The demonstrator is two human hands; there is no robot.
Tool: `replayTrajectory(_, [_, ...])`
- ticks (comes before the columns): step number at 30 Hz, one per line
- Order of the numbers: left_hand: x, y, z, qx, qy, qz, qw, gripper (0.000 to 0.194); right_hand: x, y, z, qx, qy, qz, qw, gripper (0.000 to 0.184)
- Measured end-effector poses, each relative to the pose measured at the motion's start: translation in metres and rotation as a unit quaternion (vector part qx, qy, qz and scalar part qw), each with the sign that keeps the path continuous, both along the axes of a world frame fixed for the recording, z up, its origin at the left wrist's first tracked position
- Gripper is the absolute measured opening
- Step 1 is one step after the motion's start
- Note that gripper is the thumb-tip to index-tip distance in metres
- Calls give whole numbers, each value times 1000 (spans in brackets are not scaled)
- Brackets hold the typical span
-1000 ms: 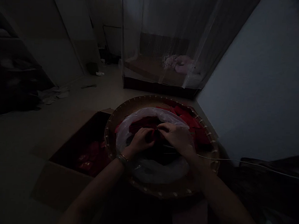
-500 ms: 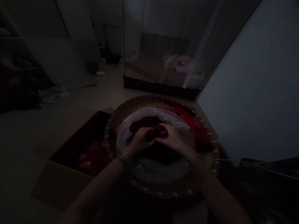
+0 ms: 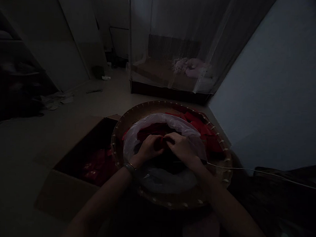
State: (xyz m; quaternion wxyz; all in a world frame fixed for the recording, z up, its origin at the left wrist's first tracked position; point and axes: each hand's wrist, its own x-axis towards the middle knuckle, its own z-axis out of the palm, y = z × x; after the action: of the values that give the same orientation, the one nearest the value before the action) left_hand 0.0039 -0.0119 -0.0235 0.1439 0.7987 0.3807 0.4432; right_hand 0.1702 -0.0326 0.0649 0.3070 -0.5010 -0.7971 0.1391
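Observation:
The scene is very dark. A round woven basket [image 3: 169, 206] holds a translucent plastic bag [image 3: 168, 181] with its mouth spread wide, dark red material inside it. Over the bag's opening, my left hand [image 3: 149, 147] has its fingers and thumb curled round a small red piece [image 3: 161, 143], whose kind I cannot make out. My right hand [image 3: 180, 147] meets it there, thumb and fingers pinched at the same red piece. On my left wrist is a bangle [image 3: 130, 167]. Flat red pieces [image 3: 199, 127] lie in the basket's far right part.
Left of the basket stands an open cardboard box [image 3: 64, 191] with red packets [image 3: 94, 166] inside. A thin white cable [image 3: 239, 168] runs from the basket to the right. Beyond are a netted bed [image 3: 159, 72] and, at right, a pale wall [image 3: 278, 81].
My right hand has turned, and its fingers have closed in nearer to the left hand at the red piece. The left hand has barely moved.

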Motion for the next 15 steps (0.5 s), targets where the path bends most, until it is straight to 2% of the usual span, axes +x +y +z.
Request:
replayTrajectory(3, [0, -1, 1, -1, -1, 1, 1000, 51, -2, -2, 5, 16, 13, -8, 1000, 23])
replayTrajectory(7, [1, -2, 3, -1, -14, 14, 1000, 54, 9, -9, 18, 29, 43, -86, 995, 16])
replayTrajectory(9, [1, -2, 3, 4, -26, 25, 999, 53, 18, -9, 17, 16, 56, -100, 993, 13])
replayTrajectory(11, [2, -2, 1, 10, -33, 32, 999, 53, 24, -6, 9, -19, 60, -97, 993, 14])
replayTrajectory(13, [2, -1, 0, 12, -32, 32, 999, 53, 24, -3, -5, -54, 65, -72, 994, 31])
replayTrajectory(15, [1, -1, -1, 11, -27, 33, 999, 53, 20, 0, -19, -67, 68, -12, 995, 65])
